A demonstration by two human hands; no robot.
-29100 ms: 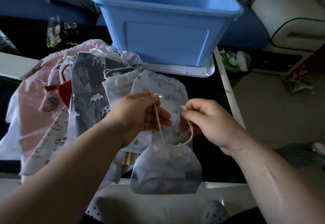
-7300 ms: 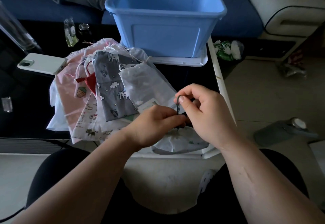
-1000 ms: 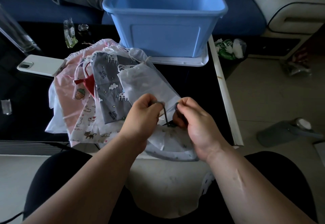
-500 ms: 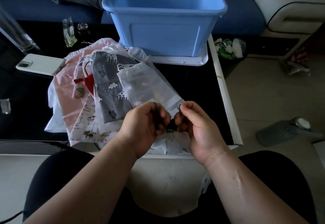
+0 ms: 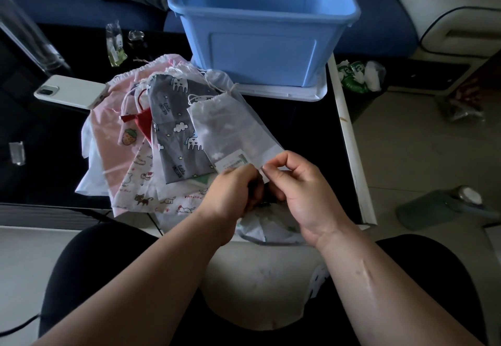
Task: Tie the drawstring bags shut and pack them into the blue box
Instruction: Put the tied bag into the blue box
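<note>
Where the table (image 5: 303, 128) ends at our lap, our left hand (image 5: 233, 191) and right hand (image 5: 306, 199) sit close together, fingers curled. Each pinches the dark cord (image 5: 267, 201) at the neck of a small white bag (image 5: 268, 227), which droops over that edge. Just beyond lies a pile (image 5: 141, 172) of flat bags, with a grey bag (image 5: 176, 128) and a sheer bag (image 5: 230, 126) on top. A phone (image 5: 70, 92) lies left of them. Farthest back, the blue box (image 5: 260, 47) stands on a white lid (image 5: 287, 93), well apart from our hands.
</note>
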